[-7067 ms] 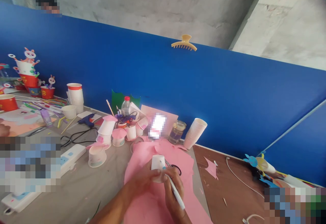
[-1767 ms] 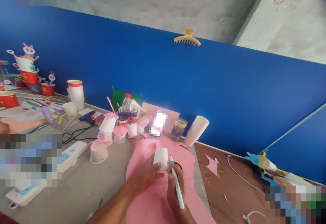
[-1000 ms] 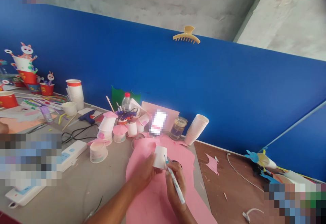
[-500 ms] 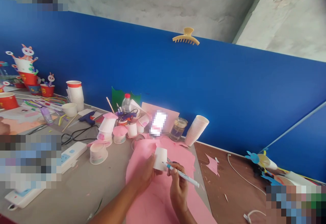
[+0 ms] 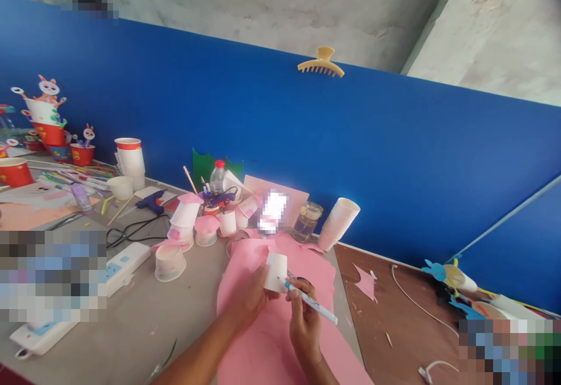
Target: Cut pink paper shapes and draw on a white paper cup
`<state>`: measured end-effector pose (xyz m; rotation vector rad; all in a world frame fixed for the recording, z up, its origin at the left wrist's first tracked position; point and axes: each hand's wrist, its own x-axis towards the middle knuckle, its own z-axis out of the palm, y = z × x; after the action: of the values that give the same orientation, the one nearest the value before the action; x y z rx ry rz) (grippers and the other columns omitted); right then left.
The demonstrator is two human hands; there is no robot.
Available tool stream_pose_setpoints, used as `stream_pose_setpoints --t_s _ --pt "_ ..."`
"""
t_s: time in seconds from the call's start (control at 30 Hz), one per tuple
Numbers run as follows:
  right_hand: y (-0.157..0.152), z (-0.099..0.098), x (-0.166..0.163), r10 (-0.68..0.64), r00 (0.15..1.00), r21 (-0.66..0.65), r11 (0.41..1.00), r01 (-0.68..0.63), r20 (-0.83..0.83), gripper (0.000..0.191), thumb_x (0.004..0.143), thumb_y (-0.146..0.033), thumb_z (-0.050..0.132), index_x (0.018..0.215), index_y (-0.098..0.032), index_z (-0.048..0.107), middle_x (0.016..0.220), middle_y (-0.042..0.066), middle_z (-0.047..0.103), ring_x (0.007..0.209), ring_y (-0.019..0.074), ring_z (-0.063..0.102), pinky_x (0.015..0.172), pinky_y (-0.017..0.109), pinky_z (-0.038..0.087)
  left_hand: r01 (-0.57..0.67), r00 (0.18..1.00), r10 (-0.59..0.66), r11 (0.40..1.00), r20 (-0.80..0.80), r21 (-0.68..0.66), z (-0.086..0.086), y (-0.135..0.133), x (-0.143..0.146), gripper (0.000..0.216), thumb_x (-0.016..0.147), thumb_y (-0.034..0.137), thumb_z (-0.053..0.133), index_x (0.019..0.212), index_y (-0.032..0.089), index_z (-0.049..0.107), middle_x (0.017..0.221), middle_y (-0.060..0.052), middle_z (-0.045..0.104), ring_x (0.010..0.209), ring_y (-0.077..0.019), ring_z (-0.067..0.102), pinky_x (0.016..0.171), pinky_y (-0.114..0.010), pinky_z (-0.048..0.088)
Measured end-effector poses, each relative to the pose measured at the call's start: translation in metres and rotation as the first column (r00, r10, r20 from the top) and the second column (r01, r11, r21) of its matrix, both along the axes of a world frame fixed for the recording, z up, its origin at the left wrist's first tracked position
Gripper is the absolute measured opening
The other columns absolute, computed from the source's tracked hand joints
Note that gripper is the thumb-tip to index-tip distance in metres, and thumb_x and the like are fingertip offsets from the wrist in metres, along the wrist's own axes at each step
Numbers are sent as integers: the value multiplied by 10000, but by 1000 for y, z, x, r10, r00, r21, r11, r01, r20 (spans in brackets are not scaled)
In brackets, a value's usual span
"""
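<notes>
A small white paper cup [image 5: 276, 271] is held in my left hand [image 5: 255, 292], whose fingers wrap round its left side and base. My right hand [image 5: 305, 321] grips a white marker [image 5: 316, 305] with a blue band near the tip. The marker tip is at the lower right of the cup's wall; whether it touches cannot be told. Something dark and metallic shows behind the right fingers, too small to name. Both hands are above a large sheet of pink paper [image 5: 280, 350] on the grey table.
Behind the paper stand a lit phone [image 5: 272, 212], a glass jar [image 5: 307, 221] and a leaning stack of paper cups [image 5: 337, 224]. Left are pink-topped cups [image 5: 205, 231], a glue gun [image 5: 152, 203] and a power strip [image 5: 127, 262]. Pink scraps [image 5: 365, 281] lie right.
My right hand and the marker have shifted slightly left, and the marker slopes a little more steeply. My left hand and the cup stay almost still. Another person's hand at far left has left view.
</notes>
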<state>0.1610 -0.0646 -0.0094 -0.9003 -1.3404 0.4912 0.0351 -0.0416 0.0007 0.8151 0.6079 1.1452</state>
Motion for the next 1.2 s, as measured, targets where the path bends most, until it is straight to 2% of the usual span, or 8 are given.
stream_pose_setpoints --t_s 0.2,0.57,0.87,1.03,1.2 --pt "1 -1 1 12 1000 26 1000 -13 18 161 958 -315 497 1002 -229 626 843 30 599 774 178 588 710 317 504 -7 1000 7 1000 0 -15 4 -1 1 525 903 613 389 972 153 634 884 -88 648 824 -192 555 776 -320 430" --pt "2 -3 2 32 999 28 999 -33 23 152 955 -282 497 1013 -233 629 909 48 621 744 169 586 631 287 498 -22 1000 21 999 -23 -35 6 -2 0 516 914 594 382 1001 159 646 925 -97 664 874 -209 582 802 -334 438" --pt "2 1 1 77 997 17 997 -77 -4 136 948 -279 503 936 -229 628 881 50 636 744 177 601 613 288 506 6 1000 -6 1000 13 -24 0 1 1 500 923 568 382 995 155 654 921 -106 675 875 -214 590 802 -330 434" --pt "1 1 3 87 995 -9 996 -88 -46 164 933 -319 527 854 -224 634 798 37 629 851 214 625 742 353 518 16 1000 -17 1000 19 26 9 -3 0 490 940 543 364 990 156 659 911 -98 671 854 -199 579 779 -311 426" --pt "1 0 4 102 984 -79 990 -114 -149 208 886 -386 590 781 -212 635 783 42 633 783 208 609 685 342 497 45 999 -45 999 22 30 14 -4 1 498 936 556 360 956 168 670 887 -90 674 823 -199 575 770 -312 423"
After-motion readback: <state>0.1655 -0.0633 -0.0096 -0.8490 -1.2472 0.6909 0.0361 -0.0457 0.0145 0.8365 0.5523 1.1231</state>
